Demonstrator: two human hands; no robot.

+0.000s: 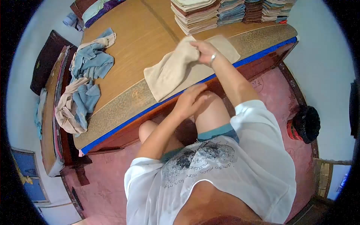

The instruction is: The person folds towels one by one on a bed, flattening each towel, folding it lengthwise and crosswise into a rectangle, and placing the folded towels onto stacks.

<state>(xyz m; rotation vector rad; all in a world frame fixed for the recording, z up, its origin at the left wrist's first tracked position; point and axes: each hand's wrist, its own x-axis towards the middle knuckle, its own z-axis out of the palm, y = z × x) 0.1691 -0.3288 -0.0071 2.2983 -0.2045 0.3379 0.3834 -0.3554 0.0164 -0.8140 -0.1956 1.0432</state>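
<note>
A beige towel (165, 77) lies partly spread on the near edge of the mat-covered bed, with its middle lifted and folded over. My right hand (204, 51), a bracelet on its wrist, grips the raised part of this towel between thumb and fingers. The towel's far-right end stays flat on the bed beneath that hand. Over my bent knee, just off the bed's edge, is my left hand (190, 102). Its fingers are stretched and apart, with nothing in them, a short way below the towel.
Tall stacks of folded towels (197, 17) in beige, brown and blue stand at the back right of the bed. Crumpled blue and beige towels (84, 78) lie in a heap at left. A blue strip (168, 100) runs along the bed's edge. A black bag (306, 123) sits on the right.
</note>
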